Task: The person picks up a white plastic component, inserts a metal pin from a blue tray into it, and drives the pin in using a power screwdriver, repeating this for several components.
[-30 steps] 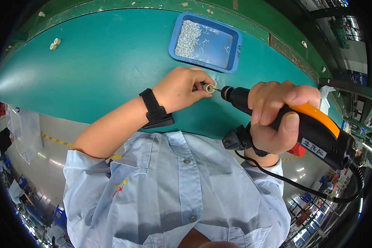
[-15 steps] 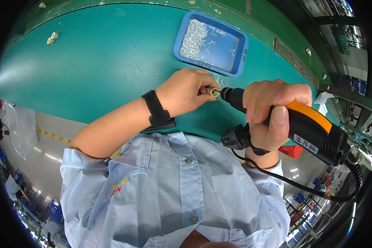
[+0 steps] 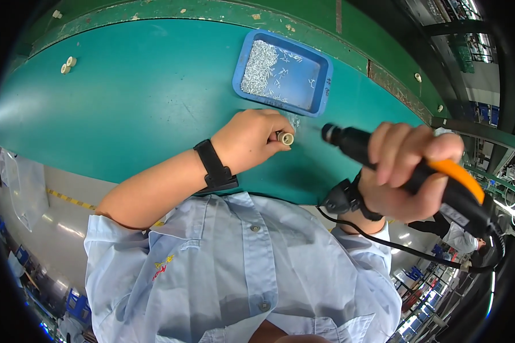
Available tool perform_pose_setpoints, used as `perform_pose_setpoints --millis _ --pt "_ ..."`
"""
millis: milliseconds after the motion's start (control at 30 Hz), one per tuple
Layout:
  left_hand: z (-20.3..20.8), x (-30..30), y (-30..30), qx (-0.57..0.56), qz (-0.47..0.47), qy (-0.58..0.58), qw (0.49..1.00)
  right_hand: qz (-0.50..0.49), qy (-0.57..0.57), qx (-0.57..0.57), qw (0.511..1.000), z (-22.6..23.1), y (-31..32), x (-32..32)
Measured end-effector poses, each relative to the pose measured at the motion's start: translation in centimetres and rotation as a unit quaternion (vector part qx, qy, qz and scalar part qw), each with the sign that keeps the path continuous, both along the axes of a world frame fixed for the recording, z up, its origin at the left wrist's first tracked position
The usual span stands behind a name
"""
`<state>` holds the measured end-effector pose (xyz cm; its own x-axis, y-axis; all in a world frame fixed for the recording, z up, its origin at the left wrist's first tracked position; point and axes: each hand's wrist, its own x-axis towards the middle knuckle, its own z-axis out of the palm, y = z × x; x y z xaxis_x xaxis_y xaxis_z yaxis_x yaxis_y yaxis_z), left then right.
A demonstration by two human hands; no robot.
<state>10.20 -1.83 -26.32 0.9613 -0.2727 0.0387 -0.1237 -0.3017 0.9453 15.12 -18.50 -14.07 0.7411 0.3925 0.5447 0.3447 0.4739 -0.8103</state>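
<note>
Between the thumb and fingers of my left hand (image 3: 250,139) is a small cream-coloured cylindrical part (image 3: 286,138), its round open end facing right. My right hand (image 3: 409,166) is wrapped round a black and orange electric screwdriver (image 3: 355,144), slightly blurred by motion. The driver's tip points left toward the cylindrical part, with a gap between them. Beyond my left hand stands a blue tray (image 3: 328,86) holding a heap of small silvery screws (image 3: 258,68), with some scattered over its floor.
Two cream cylindrical pieces (image 3: 68,65) lie at the far left of the green tabletop (image 3: 137,97). A few similar small pieces (image 3: 418,77) sit on the green ledge at the back and right. The driver's black cable (image 3: 489,266) hangs at the right. Another person (image 3: 462,237) is beyond, lower right.
The screwdriver has pulled away from the cylindrical part, to the right, in my right hand. My left hand keeps its hold on the part. The view has shifted slightly.
</note>
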Motion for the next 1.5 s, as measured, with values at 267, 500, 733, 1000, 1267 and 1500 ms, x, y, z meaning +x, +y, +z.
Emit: perform_pose_setpoints --millis 267,500,733,1000,1267,1500 --pt "0.6 -0.3 0.3 -0.040 -0.001 0.020 0.999 -0.219 -0.019 -0.091 0.971 -3.6 2.2 4.7" --pt "3.8 2.7 1.3 0.027 0.021 -0.043 0.998 -0.206 0.001 -0.085 0.975 -2.9 1.9 4.1" --pt "1.6 7.6 -0.2 0.087 0.006 -0.162 0.983 -0.174 -0.019 -0.059 0.983 -1.5 1.9 3.0" --pt "0.8 8.8 -0.5 0.093 0.005 -0.172 0.981 -0.193 -0.016 0.021 0.981 -0.9 0.9 3.9" --pt "2.6 6.3 -0.1 0.053 0.020 -0.170 0.984 -0.131 0.018 0.081 0.988 0.2 -0.1 2.2" --pt "3.4 3.4 0.1 -0.037 0.017 -0.172 0.984 -0.093 0.027 0.043 0.994 1.5 -0.9 -0.7"
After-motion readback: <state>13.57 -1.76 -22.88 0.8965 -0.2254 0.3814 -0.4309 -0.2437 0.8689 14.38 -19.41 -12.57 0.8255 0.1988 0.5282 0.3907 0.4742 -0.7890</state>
